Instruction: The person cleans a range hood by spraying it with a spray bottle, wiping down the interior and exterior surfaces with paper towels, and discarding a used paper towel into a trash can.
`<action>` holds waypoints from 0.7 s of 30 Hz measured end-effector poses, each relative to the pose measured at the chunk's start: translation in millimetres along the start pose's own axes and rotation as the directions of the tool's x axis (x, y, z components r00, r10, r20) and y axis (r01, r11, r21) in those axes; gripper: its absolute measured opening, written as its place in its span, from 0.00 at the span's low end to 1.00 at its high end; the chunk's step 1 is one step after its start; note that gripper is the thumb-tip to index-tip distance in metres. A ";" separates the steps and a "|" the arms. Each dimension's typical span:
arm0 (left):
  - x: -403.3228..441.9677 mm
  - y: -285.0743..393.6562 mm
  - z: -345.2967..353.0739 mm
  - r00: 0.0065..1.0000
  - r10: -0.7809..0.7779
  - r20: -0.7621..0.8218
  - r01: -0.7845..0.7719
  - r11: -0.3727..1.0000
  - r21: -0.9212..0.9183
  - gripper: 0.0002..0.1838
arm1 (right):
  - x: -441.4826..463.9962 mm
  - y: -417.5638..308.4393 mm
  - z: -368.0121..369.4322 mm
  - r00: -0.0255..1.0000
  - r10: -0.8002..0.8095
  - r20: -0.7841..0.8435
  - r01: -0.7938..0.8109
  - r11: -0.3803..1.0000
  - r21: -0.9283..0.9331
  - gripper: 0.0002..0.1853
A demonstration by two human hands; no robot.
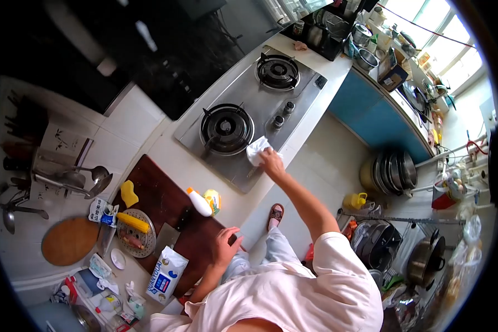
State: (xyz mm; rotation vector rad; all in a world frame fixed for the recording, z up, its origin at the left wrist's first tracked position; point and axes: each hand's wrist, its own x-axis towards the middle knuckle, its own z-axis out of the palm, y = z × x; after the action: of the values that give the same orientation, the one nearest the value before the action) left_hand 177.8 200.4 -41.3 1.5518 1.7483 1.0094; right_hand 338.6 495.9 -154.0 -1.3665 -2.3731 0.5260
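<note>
My right hand [271, 163] presses a crumpled white wipe [256, 150] onto the front part of the steel gas stove [293, 105], below its control knobs. The nearer burner [227, 128] lies just beyond the wipe. My left hand [225, 247] is at the edge of the dark red-brown board [199, 243], fingers curled, with a small dark thing [232, 239] at them that I cannot make out. Close to it on the board lie a white bottle with an orange cap [199, 202] and a yellow-and-white container [212, 201]. A wipes pack [166, 275] lies nearer my body.
A yellow sponge [129, 194], a cleaver [169, 237] and a plate [144, 249] bearing corn [133, 222] are to the left. Ladles [99, 176] hang on the wall. The second burner [277, 71] sits farther back. Stacked pots [390, 171] stand on the right.
</note>
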 end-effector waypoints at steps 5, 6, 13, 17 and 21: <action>47.3 32.8 40.5 0.998 -0.061 -0.013 0.061 0.998 -0.007 0.13 | 4.7 9.5 11.2 0.956 -0.224 0.191 0.162 0.942 0.293 0.15; 58.8 36.2 49.2 0.998 -0.064 -0.021 0.064 0.998 -0.014 0.14 | 5.3 11.6 6.2 0.948 -0.290 0.133 0.220 0.896 0.386 0.13; 116.9 62.0 81.8 0.980 -0.120 -0.160 0.112 0.992 -0.061 0.14 | 31.1 23.4 -104.1 0.998 0.015 0.067 -0.064 0.569 0.820 0.09; 136.9 76.6 80.7 0.967 -0.152 -0.202 0.119 0.979 -0.167 0.12 | 57.5 12.6 -160.1 0.994 0.059 0.093 -0.109 0.413 0.904 0.08; 154.5 65.6 82.8 0.956 -0.165 -0.242 0.065 0.925 -0.374 0.11 | 73.0 -25.3 -229.5 0.995 -0.023 -0.093 0.094 0.407 0.909 0.09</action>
State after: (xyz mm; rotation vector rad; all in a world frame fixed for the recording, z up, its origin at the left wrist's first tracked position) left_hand 258.9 368.0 -22.3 1.1053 1.6838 1.4443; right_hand 394.0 580.4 66.1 -0.7082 -1.5185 1.4611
